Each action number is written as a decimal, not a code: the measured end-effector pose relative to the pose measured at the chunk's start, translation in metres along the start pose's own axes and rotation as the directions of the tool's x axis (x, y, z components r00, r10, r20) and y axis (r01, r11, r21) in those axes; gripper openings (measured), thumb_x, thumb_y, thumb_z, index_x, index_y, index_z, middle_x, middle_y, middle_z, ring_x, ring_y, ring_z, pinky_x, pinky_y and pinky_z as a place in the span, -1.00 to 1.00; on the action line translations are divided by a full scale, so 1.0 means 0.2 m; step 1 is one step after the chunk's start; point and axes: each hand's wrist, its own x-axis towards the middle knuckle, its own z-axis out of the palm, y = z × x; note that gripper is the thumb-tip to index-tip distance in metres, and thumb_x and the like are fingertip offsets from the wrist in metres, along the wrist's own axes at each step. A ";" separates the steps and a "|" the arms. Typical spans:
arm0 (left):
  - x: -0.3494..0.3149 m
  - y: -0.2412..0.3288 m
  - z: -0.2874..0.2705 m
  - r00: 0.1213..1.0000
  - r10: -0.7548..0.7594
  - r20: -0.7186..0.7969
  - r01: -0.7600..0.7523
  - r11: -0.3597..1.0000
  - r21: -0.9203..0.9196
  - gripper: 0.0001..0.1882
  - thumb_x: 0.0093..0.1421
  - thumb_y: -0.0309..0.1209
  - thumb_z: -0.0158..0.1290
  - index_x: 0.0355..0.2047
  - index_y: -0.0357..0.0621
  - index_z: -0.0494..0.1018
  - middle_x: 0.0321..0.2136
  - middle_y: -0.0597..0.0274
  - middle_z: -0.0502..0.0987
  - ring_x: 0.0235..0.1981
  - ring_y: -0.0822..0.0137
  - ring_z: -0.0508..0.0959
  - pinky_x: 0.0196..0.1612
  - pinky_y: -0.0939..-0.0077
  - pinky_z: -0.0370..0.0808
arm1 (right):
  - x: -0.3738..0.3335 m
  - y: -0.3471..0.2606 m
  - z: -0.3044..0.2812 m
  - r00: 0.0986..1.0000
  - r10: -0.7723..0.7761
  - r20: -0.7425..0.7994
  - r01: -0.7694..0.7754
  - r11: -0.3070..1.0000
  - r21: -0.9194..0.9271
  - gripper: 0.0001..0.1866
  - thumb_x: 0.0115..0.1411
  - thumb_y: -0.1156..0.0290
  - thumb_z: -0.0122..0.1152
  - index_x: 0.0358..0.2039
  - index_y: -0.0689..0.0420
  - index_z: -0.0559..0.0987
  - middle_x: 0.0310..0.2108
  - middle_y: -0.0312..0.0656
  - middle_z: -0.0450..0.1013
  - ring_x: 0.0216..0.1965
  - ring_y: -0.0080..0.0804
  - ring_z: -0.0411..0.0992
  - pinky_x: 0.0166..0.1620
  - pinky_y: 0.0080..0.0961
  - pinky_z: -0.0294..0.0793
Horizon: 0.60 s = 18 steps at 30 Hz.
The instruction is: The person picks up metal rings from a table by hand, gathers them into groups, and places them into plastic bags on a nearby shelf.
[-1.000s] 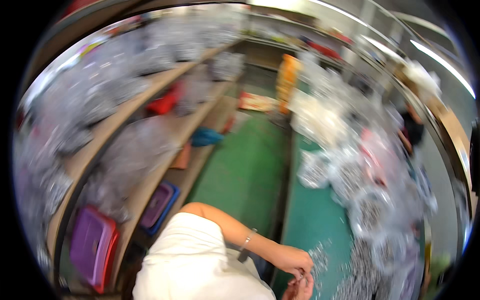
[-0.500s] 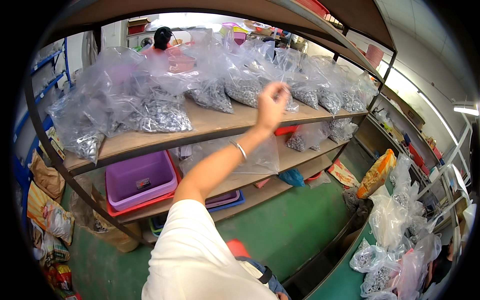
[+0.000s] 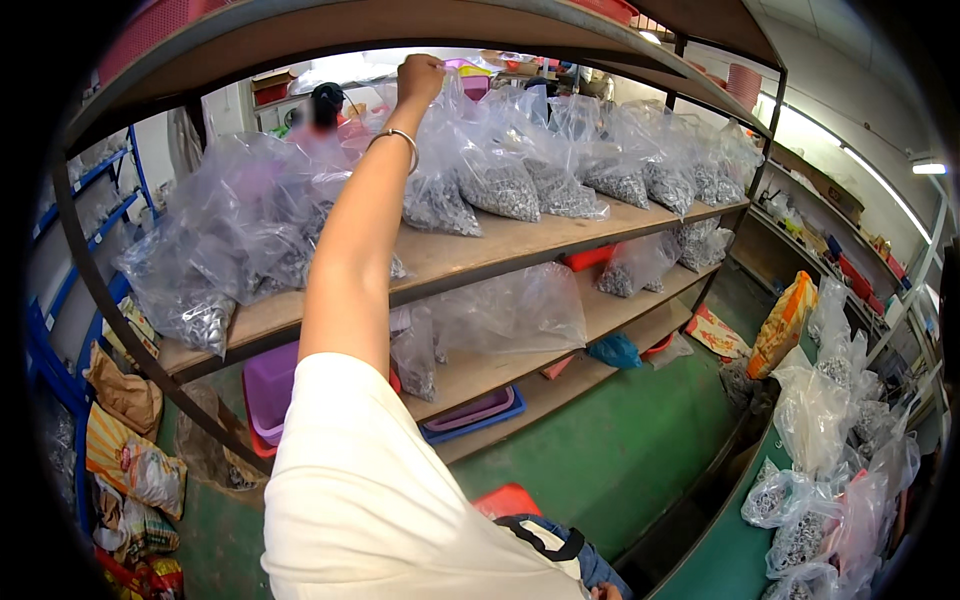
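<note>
My left hand (image 3: 420, 76) is raised at the end of an outstretched arm, above the back of the shelf. Its fingers are closed, and what they hold, if anything, cannot be made out. Just below it stands a clear plastic bag (image 3: 440, 205) of small silvery metal parts, its loose top rising close to the hand. More such bags line the shelf board (image 3: 440, 262) on both sides, including a leaning one (image 3: 190, 315) at the left end. Only a sliver of my right hand (image 3: 606, 592) shows at the lower edge, its fingers hidden.
Beneath are a purple tub (image 3: 268, 390), a blue tray (image 3: 475, 412) and more bags (image 3: 630, 268). An upper board (image 3: 330, 30) overhangs the bags. At the right, a green table (image 3: 715, 545) bears bagged parts. Sacks (image 3: 135, 460) stand at the left. A person (image 3: 326, 105) is behind the shelf.
My left hand has moved left, up and farther back, from in front of the middle bags to above them. The view has shifted slightly.
</note>
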 end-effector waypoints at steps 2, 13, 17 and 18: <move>0.06 -0.09 0.05 0.972 -0.086 0.219 0.105 0.992 -0.076 -0.85 -0.05 -0.39 0.13 -0.42 -0.07 0.61 -0.38 0.05 0.59 -0.29 0.13 0.60 -0.15 0.37 0.51 | 0.00 0.01 0.01 1.000 -0.015 0.004 0.015 1.000 0.017 -0.77 0.16 0.36 0.08 -0.24 0.21 0.54 -0.36 0.11 0.49 -0.31 0.05 0.47 -0.22 -0.23 0.43; 0.09 -0.42 0.25 0.984 -0.140 -0.112 0.112 0.967 -0.228 -0.83 0.07 -0.39 0.03 -0.41 -0.07 0.61 -0.39 0.13 0.61 -0.28 0.20 0.60 -0.16 0.39 0.48 | 0.00 -0.03 0.02 0.997 0.043 -0.068 -0.045 0.999 -0.029 -0.76 0.14 0.41 0.06 -0.25 0.28 0.54 -0.35 0.16 0.49 -0.28 0.09 0.47 -0.21 -0.23 0.43; 0.12 -0.45 0.35 0.992 -0.119 -0.033 0.105 0.953 -0.285 -0.82 0.08 -0.40 0.00 -0.41 -0.13 0.59 -0.39 0.10 0.61 -0.29 0.18 0.60 -0.19 0.39 0.48 | 0.00 -0.07 0.01 0.991 0.062 -0.122 -0.067 0.997 -0.039 -0.78 0.13 0.41 0.07 -0.33 0.32 0.55 -0.39 0.18 0.48 -0.32 0.11 0.46 -0.25 -0.21 0.42; 0.11 -0.45 0.37 0.994 -0.107 -0.001 0.102 0.951 -0.291 -0.82 0.07 -0.40 0.00 -0.42 -0.15 0.58 -0.39 0.07 0.61 -0.30 0.17 0.60 -0.20 0.39 0.48 | 0.00 -0.07 0.00 0.989 0.058 -0.133 -0.065 0.996 -0.053 -0.78 0.13 0.41 0.08 -0.34 0.32 0.55 -0.40 0.18 0.48 -0.33 0.12 0.46 -0.26 -0.20 0.42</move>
